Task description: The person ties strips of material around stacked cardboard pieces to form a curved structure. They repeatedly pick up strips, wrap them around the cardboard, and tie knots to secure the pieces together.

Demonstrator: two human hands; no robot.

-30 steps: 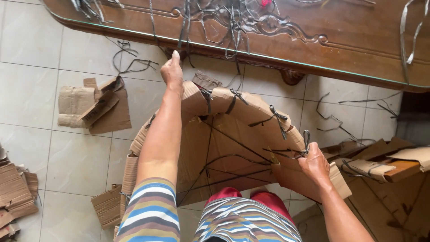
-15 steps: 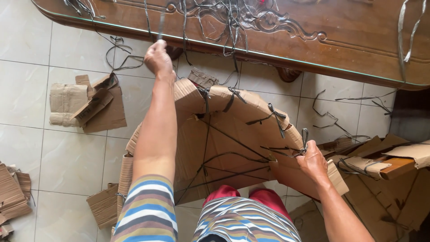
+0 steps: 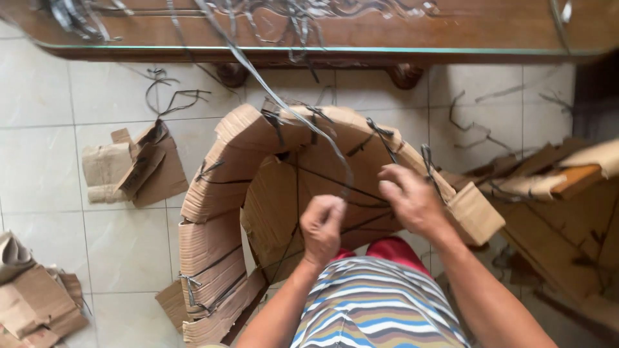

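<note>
Strap [image 3: 284, 106], thin, springy and slick I judge, sits pinched in my fisted left hand [image 3: 322, 222] mid-frame; right hand [image 3: 409, 196] half-curled on light, stiff cardboard [image 3: 213, 193].

Soft daylight fills the scene evenly, bright on the pale floor tiles [image 3: 45, 174] and without hard shadows. The glass edge of the wooden table [image 3: 387, 32] shows a faint glare. Both hands and the far right side are a little blurred from motion
</note>
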